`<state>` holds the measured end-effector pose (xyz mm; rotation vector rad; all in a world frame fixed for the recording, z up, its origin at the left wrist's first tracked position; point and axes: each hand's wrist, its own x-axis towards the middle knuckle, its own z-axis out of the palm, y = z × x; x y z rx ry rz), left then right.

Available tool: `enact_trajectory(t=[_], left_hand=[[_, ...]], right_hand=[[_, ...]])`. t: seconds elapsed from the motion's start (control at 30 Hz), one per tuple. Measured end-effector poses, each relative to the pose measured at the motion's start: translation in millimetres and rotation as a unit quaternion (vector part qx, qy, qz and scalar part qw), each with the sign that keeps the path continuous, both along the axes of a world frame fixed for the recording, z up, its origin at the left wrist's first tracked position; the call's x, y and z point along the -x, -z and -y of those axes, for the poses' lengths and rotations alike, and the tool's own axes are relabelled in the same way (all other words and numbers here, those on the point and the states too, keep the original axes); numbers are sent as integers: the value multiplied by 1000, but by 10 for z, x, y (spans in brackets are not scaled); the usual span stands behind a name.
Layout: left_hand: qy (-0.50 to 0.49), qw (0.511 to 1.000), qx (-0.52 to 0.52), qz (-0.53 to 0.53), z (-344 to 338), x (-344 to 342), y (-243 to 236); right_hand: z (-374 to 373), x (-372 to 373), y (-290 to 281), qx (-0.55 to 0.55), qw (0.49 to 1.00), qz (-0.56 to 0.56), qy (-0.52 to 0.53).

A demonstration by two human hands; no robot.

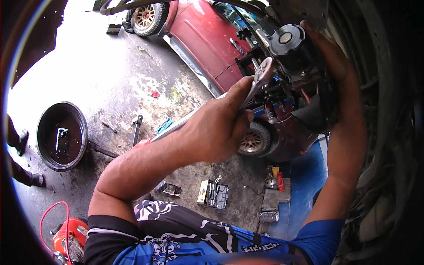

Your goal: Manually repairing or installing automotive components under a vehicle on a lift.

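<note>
Still mid-job: ratchet point(261, 76) on the black part point(293, 48).
Left hand point(216, 128) grips the ratchet; right hand point(329, 55) seemingly cups the part, fasteners probably left.

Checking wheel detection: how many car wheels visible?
2. One wheel at top left on the red car; another wheel at centre, below the left hand. Others may be hidden.

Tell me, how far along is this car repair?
Done so far: a drain pan on the floor holds dark fluid, and a socket set lies open. In hand: the left hand grips a ratchet wrench set against the black assembly, which the right hand steadies. Left: I cannot tell how many fasteners remain.
</note>
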<state>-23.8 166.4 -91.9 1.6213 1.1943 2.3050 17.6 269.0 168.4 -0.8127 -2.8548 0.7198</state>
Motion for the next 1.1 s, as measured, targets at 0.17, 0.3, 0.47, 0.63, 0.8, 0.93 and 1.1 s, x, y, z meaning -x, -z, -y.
enact_trajectory(t=[0.17, 0.3, 0.47, 0.63, 0.8, 0.93, 1.1], left_hand=[[125, 988, 57, 64, 334, -27, -216], [103, 975, 198, 20, 248, 94, -210], [-35, 998, 45, 31, -39, 7, -110], [-90, 995, 35, -5, -103, 45, -83], [-90, 991, 100, -5, -143, 40, -69], [-91, 992, 93, -8, -122, 81, -63], [-84, 992, 95, -21, -154, 95, -40]], right_hand=[[-64, -34, -21, 9, 1000, -13, -6], [76, -34, 26, 6, 999, -38, -5], [12, -16, -9, 75, 997, -25, -5], [-11, -11, 17, 60, 996, -58, -30], [-127, 23, -38, 34, 998, -24, -53], [11, 45, -1, -12, 1000, -11, -6], [-128, 55, -12, -41, 997, -30, -53]])
